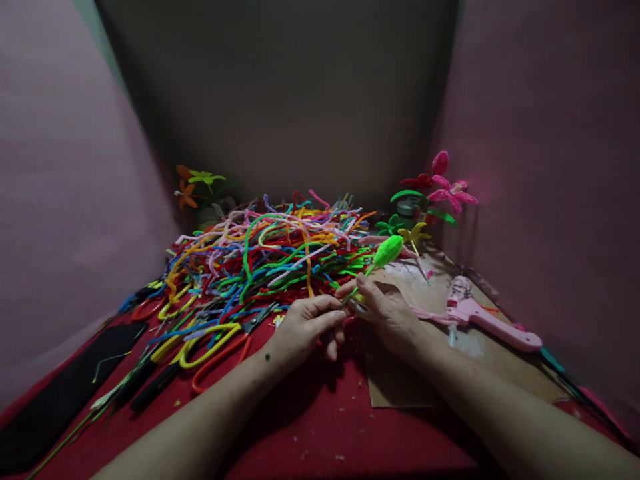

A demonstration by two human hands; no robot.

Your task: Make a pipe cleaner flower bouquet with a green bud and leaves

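A bright green fuzzy pipe-cleaner flower bud (389,251) points up and to the right on a thin stem. My right hand (387,310) is closed around that stem below the bud. A small pale ring-like thing (359,305), perhaps a roll of tape, shows under its fingers. Close beside it, my left hand (315,323) pinches thumb and forefinger together near the stem's lower end. What lies in that pinch is too small to make out. Both hands are just in front of a big heap of coloured pipe cleaners (280,257).
Scissors with yellow and red handles (213,343) and black-handled pliers (155,385) lie left, beside a black strip (65,393). At right, a pink glue gun (493,320) rests on a brown board (400,387). Pink flowers (453,192) and orange flowers (187,193) stand behind. Pink walls flank the red table (320,440).
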